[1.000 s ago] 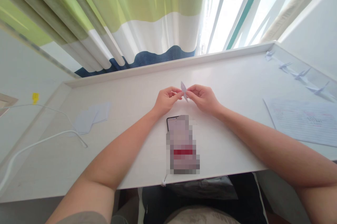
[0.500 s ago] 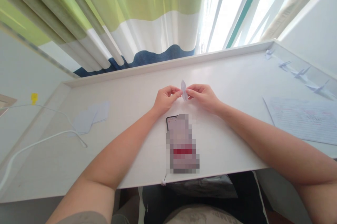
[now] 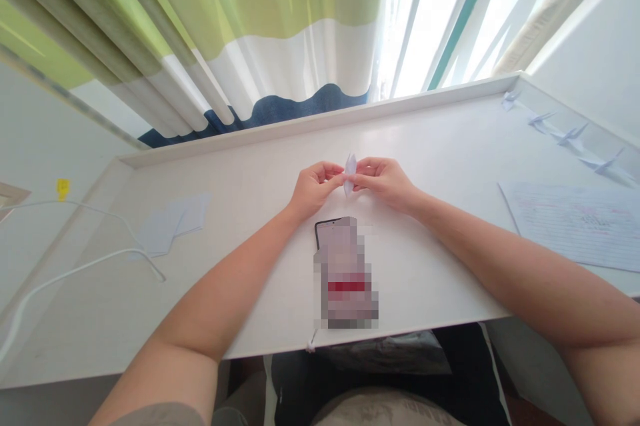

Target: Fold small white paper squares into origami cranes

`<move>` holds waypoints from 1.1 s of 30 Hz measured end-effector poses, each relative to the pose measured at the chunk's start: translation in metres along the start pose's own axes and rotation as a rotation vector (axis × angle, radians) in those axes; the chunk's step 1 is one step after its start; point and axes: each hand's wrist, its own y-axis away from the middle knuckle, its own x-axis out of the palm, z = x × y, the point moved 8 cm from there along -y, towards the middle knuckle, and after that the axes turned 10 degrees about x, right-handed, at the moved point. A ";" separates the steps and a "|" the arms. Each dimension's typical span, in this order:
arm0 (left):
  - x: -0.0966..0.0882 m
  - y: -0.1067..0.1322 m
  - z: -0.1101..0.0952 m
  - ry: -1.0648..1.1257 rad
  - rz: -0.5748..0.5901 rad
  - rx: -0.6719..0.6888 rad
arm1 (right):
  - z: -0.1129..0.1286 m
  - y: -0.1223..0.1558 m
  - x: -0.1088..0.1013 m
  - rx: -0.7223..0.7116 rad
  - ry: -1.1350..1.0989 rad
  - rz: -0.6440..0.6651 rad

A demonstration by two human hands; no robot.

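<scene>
A small folded piece of pale paper (image 3: pixel 350 165) stands upright between my two hands above the white desk (image 3: pixel 250 173). My left hand (image 3: pixel 313 187) pinches its left side with thumb and fingertips closed. My right hand (image 3: pixel 385 181) pinches its right side the same way. Both forearms rest on the desk. A phone (image 3: pixel 345 269) lies flat on the desk just below my hands, its screen blurred.
Blank paper squares (image 3: pixel 170 226) lie at the left, near a white cable (image 3: pixel 75 269). Several folded paper cranes (image 3: pixel 570 134) line the right rim. A lined written sheet (image 3: pixel 580 223) lies at the right. A striped curtain (image 3: pixel 225 26) hangs behind the desk.
The folded paper has turned slightly between my fingers and my right fingertips have closed in nearer the left ones. Both arms stay in place.
</scene>
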 end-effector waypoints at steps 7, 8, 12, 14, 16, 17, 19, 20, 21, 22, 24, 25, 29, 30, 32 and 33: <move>0.000 -0.001 -0.001 -0.027 0.013 -0.011 | 0.003 0.000 -0.002 -0.028 0.033 -0.034; -0.001 -0.001 -0.002 -0.037 0.014 -0.009 | 0.004 0.000 -0.002 -0.030 0.034 -0.033; 0.000 0.000 -0.003 -0.052 0.028 -0.009 | 0.005 0.000 -0.001 -0.041 0.044 -0.034; 0.001 0.001 -0.004 -0.047 0.045 -0.010 | 0.006 0.001 -0.002 -0.056 0.050 -0.040; 0.003 0.002 -0.004 -0.043 0.065 -0.028 | 0.007 0.001 -0.001 -0.062 0.070 -0.034; 0.004 0.003 -0.004 -0.042 0.072 -0.037 | 0.006 0.001 -0.001 -0.061 0.083 -0.033; 0.004 0.003 -0.003 -0.044 0.073 -0.038 | 0.006 0.001 -0.002 -0.054 0.102 -0.042; 0.004 0.003 -0.003 -0.048 0.069 -0.028 | 0.005 0.001 -0.003 -0.053 0.104 -0.048; 0.004 0.002 -0.004 -0.051 0.066 -0.016 | 0.005 0.001 -0.004 -0.052 0.104 -0.053; 0.004 0.001 -0.004 -0.054 0.064 -0.007 | 0.005 0.001 -0.004 -0.050 0.103 -0.053; 0.004 0.001 -0.002 -0.053 0.063 -0.006 | 0.004 0.001 -0.004 -0.040 0.096 -0.044; 0.003 0.000 -0.002 -0.051 0.059 -0.010 | 0.003 0.001 -0.004 -0.032 0.087 -0.032; 0.000 0.000 0.000 -0.054 0.027 -0.016 | 0.002 0.000 -0.002 -0.022 0.049 0.021; 0.000 0.000 0.001 -0.057 0.022 -0.016 | 0.002 0.000 -0.001 -0.028 0.052 0.026; -0.001 0.000 0.001 -0.057 0.020 -0.011 | 0.003 0.000 -0.001 -0.040 0.068 0.020; 0.000 0.000 0.000 -0.050 0.020 -0.006 | 0.004 0.001 -0.001 -0.044 0.076 0.018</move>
